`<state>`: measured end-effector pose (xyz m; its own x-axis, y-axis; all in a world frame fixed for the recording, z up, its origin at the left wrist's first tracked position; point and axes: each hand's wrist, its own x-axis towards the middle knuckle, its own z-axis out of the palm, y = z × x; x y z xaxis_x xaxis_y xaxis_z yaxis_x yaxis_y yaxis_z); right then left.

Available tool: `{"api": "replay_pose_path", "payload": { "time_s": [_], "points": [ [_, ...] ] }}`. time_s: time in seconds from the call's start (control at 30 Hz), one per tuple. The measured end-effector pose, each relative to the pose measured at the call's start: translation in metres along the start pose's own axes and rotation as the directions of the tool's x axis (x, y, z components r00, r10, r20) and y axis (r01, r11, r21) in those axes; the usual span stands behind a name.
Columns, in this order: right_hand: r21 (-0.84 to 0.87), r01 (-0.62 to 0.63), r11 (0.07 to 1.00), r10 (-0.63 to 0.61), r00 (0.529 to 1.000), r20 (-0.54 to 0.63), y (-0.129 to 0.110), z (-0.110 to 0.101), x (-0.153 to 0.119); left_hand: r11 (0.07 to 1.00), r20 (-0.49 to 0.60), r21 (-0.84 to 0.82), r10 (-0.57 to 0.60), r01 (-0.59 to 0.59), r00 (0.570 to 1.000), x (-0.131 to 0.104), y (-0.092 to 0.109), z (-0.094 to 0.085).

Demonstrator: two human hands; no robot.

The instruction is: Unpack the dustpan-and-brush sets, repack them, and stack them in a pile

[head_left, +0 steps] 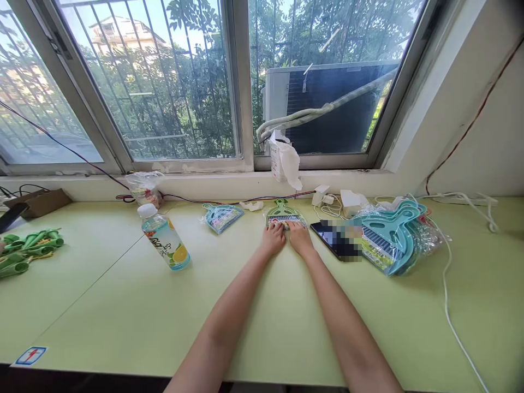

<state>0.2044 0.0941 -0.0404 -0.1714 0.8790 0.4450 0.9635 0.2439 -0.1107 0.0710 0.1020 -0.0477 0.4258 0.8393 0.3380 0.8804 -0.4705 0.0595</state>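
A small green dustpan-and-brush set [281, 210] lies on the table below the window, its handle pointing away from me. Both my hands are at its near edge, side by side with a narrow gap between them. My left hand [273, 240] has its fingers curled onto the left part of that edge. On the right part, the fingers of my right hand [301, 238] are pressed down. My hands hide the near edge of the set. A blue dustpan-and-brush set [222, 216] lies to the left, apart from my hands.
Right of my hands are a phone [333, 237] and a pile of blue dustpan sets [388, 234] in clear wrapping. A bottle [166, 240] stands at left, with green plastic pieces [30, 248] farther left. A white cable [448, 295] crosses the right side.
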Motion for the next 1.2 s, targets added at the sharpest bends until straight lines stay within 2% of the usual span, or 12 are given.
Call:
{"api": "replay_pose_path", "payload": {
  "time_s": [0.1, 0.2, 0.37, 0.5, 0.63, 0.73, 1.0, 1.2],
  "points": [
    [-0.047, 0.073, 0.996, -0.077, 0.993, -0.092, -0.007, -0.009, -0.006, 1.000, 0.005, -0.004, 0.011, -0.011, 1.000, -0.001, 0.000, -0.002],
    [-0.051, 0.136, 0.989, -0.141, 0.985, -0.098, -0.017, -0.019, -0.017, 1.000, 0.014, -0.002, 0.005, -0.005, 1.000, -0.001, -0.001, -0.005],
    [0.092, -0.055, 0.994, 0.063, 0.994, -0.086, -0.034, -0.032, -0.050, 1.000, 0.030, 0.005, -0.012, 0.012, 0.999, 0.001, 0.000, -0.007],
    [0.147, -0.025, 0.989, 0.034, 0.998, -0.056, -0.051, -0.041, -0.070, 1.000, -0.011, 0.009, -0.011, 0.011, 1.000, 0.005, -0.001, -0.003],
    [0.159, 0.059, 0.985, -0.064, 0.998, 0.024, -0.062, -0.043, -0.068, 1.000, 0.012, 0.001, -0.026, 0.026, 1.000, 0.010, -0.004, 0.003],
    [0.179, 0.095, 0.979, -0.104, 0.993, 0.047, -0.062, -0.043, -0.063, 0.999, 0.011, 0.000, -0.034, 0.034, 0.999, 0.011, -0.005, 0.005],
    [0.202, 0.042, 0.979, -0.052, 0.998, 0.044, -0.051, -0.043, -0.058, 0.999, -0.071, 0.040, 0.023, -0.021, 0.997, 0.009, -0.006, 0.005],
    [0.154, 0.073, 0.985, -0.083, 0.995, 0.061, -0.047, -0.043, -0.056, 0.996, -0.081, 0.003, 0.085, -0.085, 0.993, 0.003, 0.003, -0.007]
  ]
}}
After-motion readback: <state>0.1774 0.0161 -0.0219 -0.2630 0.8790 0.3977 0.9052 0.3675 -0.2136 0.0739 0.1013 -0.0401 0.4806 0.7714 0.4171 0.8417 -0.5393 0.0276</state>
